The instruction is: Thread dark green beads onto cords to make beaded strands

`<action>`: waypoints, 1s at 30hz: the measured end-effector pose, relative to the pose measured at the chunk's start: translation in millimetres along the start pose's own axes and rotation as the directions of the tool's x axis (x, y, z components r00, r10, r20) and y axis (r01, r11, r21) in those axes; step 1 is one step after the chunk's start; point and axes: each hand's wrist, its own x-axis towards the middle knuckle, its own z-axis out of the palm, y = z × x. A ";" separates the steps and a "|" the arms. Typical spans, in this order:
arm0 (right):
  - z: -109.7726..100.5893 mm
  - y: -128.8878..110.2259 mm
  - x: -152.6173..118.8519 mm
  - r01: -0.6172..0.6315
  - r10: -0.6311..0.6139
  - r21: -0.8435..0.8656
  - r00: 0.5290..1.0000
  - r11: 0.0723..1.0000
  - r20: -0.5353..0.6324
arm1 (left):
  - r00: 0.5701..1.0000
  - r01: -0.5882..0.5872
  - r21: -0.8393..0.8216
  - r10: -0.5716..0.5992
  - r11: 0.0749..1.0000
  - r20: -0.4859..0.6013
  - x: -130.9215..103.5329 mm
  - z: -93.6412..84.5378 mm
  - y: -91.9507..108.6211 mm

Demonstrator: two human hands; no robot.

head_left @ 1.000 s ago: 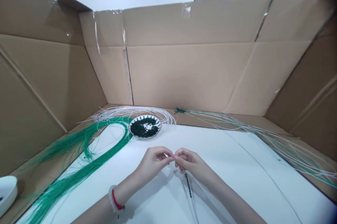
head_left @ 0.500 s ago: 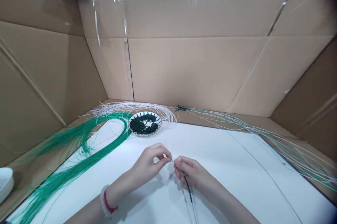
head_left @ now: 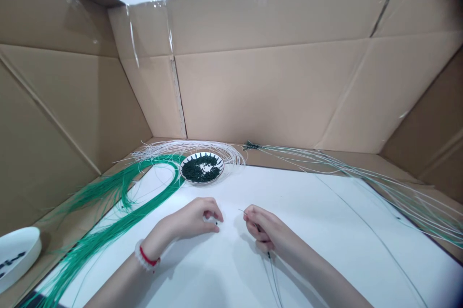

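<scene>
My right hand (head_left: 265,228) is closed, pinching a thin wire (head_left: 241,210) whose tip sticks out to the left of my fingers. Below that hand hang two thin strands (head_left: 275,276), with a dark beaded bit (head_left: 268,254) just under the fingers; the rest of the beading is hidden by the hand. My left hand (head_left: 202,218) is low over the white board, its thumb and index finger curved and apart. A tiny dark bead (head_left: 216,223) shows in the gap between them; whether the fingertips touch it, I cannot tell.
A patterned dish (head_left: 183,176) of dark green beads stands behind my hands. Green strands (head_left: 144,214) lie at left, white strands (head_left: 231,153) behind the dish, and a tied bundle (head_left: 318,156) at right. A white bowl (head_left: 34,245) sits far left. Cardboard walls (head_left: 253,91) surround the board.
My left hand has let go of the wire tip and moved left, its fingers parting. My right hand has turned, so the dark beaded length is now mostly hidden. The view has shifted slightly.
</scene>
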 end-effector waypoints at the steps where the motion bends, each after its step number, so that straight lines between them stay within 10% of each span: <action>1: 1.2 -2.5 -2.0 0.004 -0.004 -0.006 1.000 1.000 0.002 | 1.000 0.000 -0.013 0.000 1.000 -0.003 0.7 1.3 -1.6; 8: 4.0 -10.3 -6.9 0.054 -0.060 -0.087 0.996 0.995 -0.059 | 0.995 0.010 -0.270 -0.036 0.963 -0.092 4.3 10.6 -1.2; 15: 3.5 -9.7 -11.2 0.193 -0.219 -0.196 0.968 0.961 -0.120 | 0.979 -0.060 -0.673 -0.088 0.737 -0.183 5.8 30.7 28.7; 23: 19.0 -18.2 -37.4 0.268 -0.339 -0.329 0.923 0.905 -0.182 | 0.952 -0.187 -0.883 -0.143 0.431 -0.272 -9.1 29.0 57.2; 30: 38.9 -21.3 -53.4 0.247 -0.438 -0.472 0.826 0.846 -0.353 | 0.968 -0.142 -0.923 -0.147 0.358 -0.206 -7.6 33.7 65.8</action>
